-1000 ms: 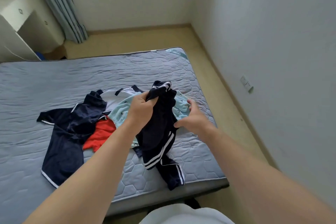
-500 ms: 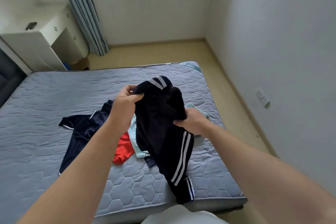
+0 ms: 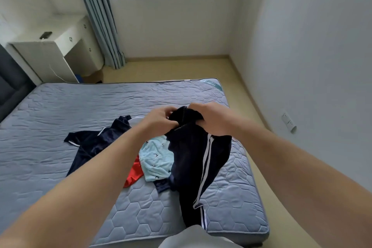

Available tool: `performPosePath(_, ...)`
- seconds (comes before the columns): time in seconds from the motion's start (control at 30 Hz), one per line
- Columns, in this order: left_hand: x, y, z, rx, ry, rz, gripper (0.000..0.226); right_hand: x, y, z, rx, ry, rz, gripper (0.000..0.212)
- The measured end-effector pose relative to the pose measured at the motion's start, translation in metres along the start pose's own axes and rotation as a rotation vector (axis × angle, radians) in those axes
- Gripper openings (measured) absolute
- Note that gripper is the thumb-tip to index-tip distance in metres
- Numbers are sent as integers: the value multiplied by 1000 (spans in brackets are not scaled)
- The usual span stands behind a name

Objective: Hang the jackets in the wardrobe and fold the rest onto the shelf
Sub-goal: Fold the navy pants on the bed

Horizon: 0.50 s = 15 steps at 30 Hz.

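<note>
A grey quilted bed (image 3: 60,127) fills the near half of the room. Over its near right part hangs a navy striped garment (image 3: 193,157), bunched at the top, its lower end reaching the mattress edge. To its left lie a second navy piece (image 3: 90,143), a pale blue top (image 3: 157,159) and a red item (image 3: 133,173). The left hand (image 3: 159,121) and right hand (image 3: 213,119) each keep a closed grip on its top edge. The trailing end touches the pale blue top and could drag it off.

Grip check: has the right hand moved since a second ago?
Yes: the right hand went up the trousers to their top, away from the pale-blue garment.
</note>
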<state>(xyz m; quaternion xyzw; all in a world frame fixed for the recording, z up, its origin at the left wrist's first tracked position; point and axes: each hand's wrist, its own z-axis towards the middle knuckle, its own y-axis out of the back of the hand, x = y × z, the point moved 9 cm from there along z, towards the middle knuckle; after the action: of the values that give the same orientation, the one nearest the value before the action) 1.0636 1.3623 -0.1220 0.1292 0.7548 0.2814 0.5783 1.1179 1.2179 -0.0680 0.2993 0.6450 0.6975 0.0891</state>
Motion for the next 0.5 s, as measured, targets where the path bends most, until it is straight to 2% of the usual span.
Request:
performPosePath(0.07,3,-9,3,37,15,182,28,-13,3,-7,-9,-8,33,34)
performPosePath(0.17,-2,5,10,-53,11,330,32,-30,6,-21,-7,30,37,47)
performPosePath(0.27,-26,37,13,-192,-70,301,31,-39,6,-35,13,91,-6,47)
performPosePath(0.37,-62,55,9,-264,-211,222,42,-46,6,-41,12,81,-99,52)
performPosePath(0.43,-83,56,7,-258,-281,201,48,-56,4,-41,76,0,-215,51)
performPosePath(0.5,-95,55,6,-228,-281,198,49,-68,3,-42,149,-119,-267,35)
